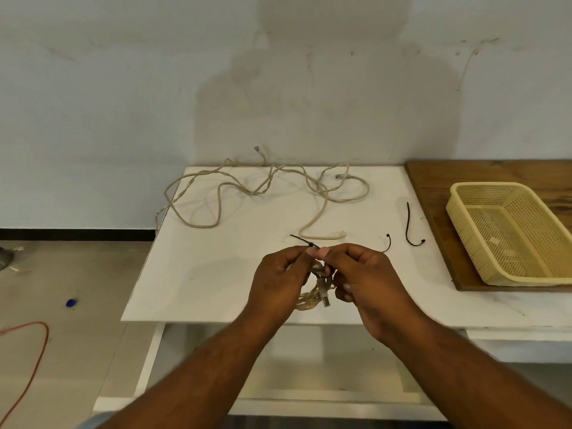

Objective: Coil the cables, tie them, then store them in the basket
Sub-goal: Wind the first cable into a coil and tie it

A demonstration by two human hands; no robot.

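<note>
Both hands hold a small coiled beige cable [312, 297] above the white table's [216, 274] front part. My left hand [278, 283] and my right hand [365, 280] meet thumb to thumb, pinching a black zip tie [305, 242] that wraps the coil, its tail pointing up-left. A USB plug hangs from the coil. A long loose beige cable [263, 187] sprawls over the table's back. Two more black ties [410, 226] [387, 243] lie to the right. The yellow mesh basket [464, 218] stands at right and holds nothing.
The basket sits on a brown wooden board [433, 187] over the table's right end. The wall stands close behind the table. An orange cord [34, 351] and a blue scrap [71, 302] lie on the floor at left.
</note>
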